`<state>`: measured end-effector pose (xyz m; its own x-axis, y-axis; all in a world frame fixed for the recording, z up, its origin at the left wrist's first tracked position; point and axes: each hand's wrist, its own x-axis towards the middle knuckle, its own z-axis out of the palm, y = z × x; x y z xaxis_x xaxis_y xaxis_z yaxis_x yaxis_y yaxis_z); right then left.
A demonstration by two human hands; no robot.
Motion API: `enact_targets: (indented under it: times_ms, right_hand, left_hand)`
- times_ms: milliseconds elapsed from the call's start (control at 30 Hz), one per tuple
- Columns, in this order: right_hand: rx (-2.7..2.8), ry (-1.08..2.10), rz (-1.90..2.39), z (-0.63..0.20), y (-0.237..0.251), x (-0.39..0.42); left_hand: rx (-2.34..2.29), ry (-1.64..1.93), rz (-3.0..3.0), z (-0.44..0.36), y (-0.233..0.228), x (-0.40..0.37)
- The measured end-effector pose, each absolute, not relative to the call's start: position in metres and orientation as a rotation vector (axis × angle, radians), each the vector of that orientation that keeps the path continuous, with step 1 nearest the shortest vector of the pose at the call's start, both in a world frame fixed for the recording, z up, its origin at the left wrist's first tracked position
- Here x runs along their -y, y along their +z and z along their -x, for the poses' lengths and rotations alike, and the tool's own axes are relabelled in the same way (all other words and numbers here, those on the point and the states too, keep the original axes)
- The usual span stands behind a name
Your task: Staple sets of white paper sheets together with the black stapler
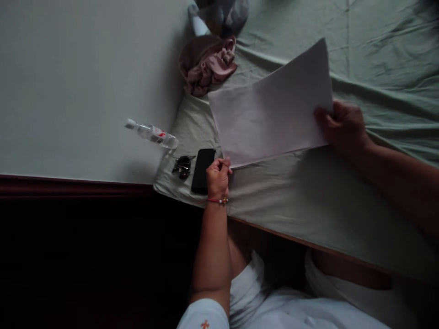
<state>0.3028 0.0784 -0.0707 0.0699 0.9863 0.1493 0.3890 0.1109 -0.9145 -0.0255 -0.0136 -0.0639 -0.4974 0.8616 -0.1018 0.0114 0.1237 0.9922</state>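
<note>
Paper sheet [270, 114] held over the green bedsheet [377, 55], pinched at both ends.
Left hand [217, 176] grips its 7 o'clock corner, fingers curled shut; right hand [343, 128] clasps the 3 o'clock edge. Clear bottle [152, 134], contents unclear, lies at 9 o'clock.
</note>
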Motion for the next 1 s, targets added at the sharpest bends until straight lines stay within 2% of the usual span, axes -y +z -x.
enact_targets:
  times_ms: [100, 300, 667, 1000]
  right_hand:
    - [1.512, 0.767, 1.464, -0.304, -0.071, -0.078]
    - [1.426, 0.845, 1.442, -0.302, -0.068, -0.078]
    - [1.333, 1.019, 1.360, -0.301, -0.072, -0.077]
    - [1.337, 0.953, 1.360, -0.299, -0.067, -0.074]
  left_hand:
    - [-1.727, 1.464, -0.851, 0.024, -0.062, 0.013]
    - [-1.625, 1.386, -0.814, 0.019, -0.057, 0.012]
    - [-1.585, 1.548, -0.702, 0.015, -0.063, 0.003]
    - [-1.568, 1.568, -0.687, 0.018, -0.065, -0.002]
